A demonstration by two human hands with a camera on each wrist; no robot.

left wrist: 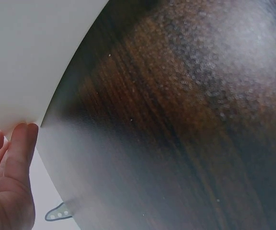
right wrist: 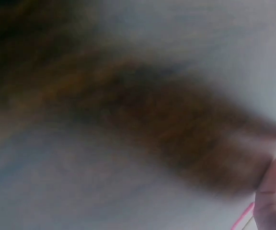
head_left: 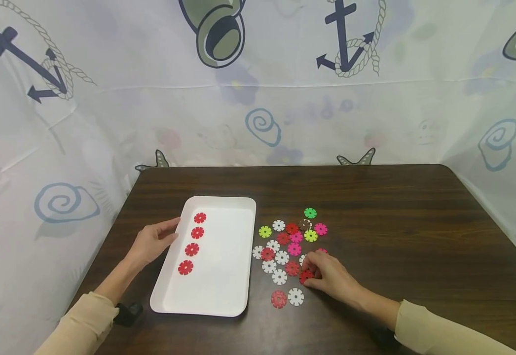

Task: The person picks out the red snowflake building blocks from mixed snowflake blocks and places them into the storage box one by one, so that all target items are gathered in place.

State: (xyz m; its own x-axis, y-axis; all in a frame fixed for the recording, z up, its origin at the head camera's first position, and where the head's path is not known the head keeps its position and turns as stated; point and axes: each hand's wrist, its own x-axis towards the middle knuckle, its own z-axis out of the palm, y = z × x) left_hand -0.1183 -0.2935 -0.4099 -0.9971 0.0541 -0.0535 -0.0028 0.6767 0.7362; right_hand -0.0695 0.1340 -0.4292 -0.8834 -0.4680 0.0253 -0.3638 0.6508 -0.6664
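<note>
The right hand (head_left: 331, 277) pinches a red disc (head_left: 305, 277) between curled fingers. The left hand, (head_left: 150, 242) fingers nearly straight, touches the white tray's (head_left: 222, 246) left rim.

tray (head_left: 227, 246): white | tray discs (head_left: 192, 249): red | tabletop (head_left: 395, 222): brown, streaked

My left hand (head_left: 152, 241) touches the left edge of a white tray (head_left: 224, 256), where four red discs (head_left: 192, 249) form a column. Right of the tray, my right hand (head_left: 332, 277) pinches a red disc (head_left: 305, 277) among scattered discs (head_left: 282, 257), white, red, pink and yellow-green, on the dark bench (head_left: 395, 222). A green disc (head_left: 310, 213) lies farthest from me. Behind hangs pale printed cloth (head_left: 293, 59).
</note>
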